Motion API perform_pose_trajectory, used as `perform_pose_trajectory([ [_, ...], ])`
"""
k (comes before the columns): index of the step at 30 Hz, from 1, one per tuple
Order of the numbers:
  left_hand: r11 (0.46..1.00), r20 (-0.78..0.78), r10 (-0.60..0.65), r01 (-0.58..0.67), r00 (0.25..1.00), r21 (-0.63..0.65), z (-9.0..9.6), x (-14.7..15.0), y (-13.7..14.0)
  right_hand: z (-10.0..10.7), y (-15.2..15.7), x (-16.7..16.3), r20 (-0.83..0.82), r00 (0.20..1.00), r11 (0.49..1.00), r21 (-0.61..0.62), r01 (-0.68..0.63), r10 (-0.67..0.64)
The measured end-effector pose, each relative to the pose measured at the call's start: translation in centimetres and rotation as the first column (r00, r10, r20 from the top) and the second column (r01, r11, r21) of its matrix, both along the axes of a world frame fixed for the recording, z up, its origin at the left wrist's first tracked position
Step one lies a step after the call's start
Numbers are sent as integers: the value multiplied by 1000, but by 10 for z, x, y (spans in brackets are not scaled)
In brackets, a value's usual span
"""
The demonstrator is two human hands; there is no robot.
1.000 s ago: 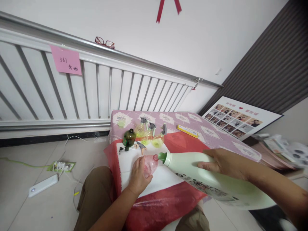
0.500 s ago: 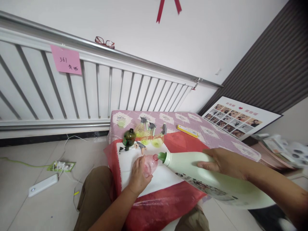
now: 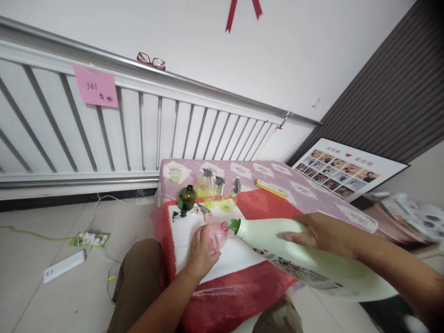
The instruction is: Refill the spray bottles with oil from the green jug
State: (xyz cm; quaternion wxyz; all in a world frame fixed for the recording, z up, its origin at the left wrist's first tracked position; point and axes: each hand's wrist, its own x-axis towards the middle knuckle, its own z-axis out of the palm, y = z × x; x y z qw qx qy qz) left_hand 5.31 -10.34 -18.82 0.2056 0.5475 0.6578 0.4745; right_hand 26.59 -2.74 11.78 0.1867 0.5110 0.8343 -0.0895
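My left hand (image 3: 201,253) is closed around a small pink see-through bottle (image 3: 218,237), which leans to the right with its open neck upward. Gripped by my right hand (image 3: 324,235) is a big pale green detergent jug (image 3: 298,259), tipped on its side. The jug's green spout meets the mouth of the pink bottle; whether liquid is flowing I cannot tell. Behind my left hand lie loose spray and pump heads (image 3: 201,210) on a white cloth (image 3: 239,256). A dark green bottle (image 3: 187,198) and several clear spray bottles (image 3: 227,201) with yellowish liquid stand farther back.
A red plastic sheet (image 3: 267,203) covers part of the table with its purple patterned cloth (image 3: 305,189). A yellow box (image 3: 270,188) lies at the back. White radiator (image 3: 194,129) beyond. On the left floor are a power strip (image 3: 90,238) and a white power bank (image 3: 64,267).
Both hands, the pink bottle and the jug stay in nearly the same place. Only a very slight shift of the camera view shows.
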Motion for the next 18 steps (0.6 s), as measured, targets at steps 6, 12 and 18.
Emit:
perform_pose_trajectory([
  [6,1000,-6,14,-14,1000,11,0,1,-1,1,-1,0,17,1000,1000,5,-3,3],
  [12,1000,-4,10,-9,1000,22,0,1,-1,1,1,1,15,1000,1000,13,-11,11],
  [18,1000,0,7,-7,1000,24,0,1,-1,0,1,4,-9,1000,1000,-4,-1,1],
])
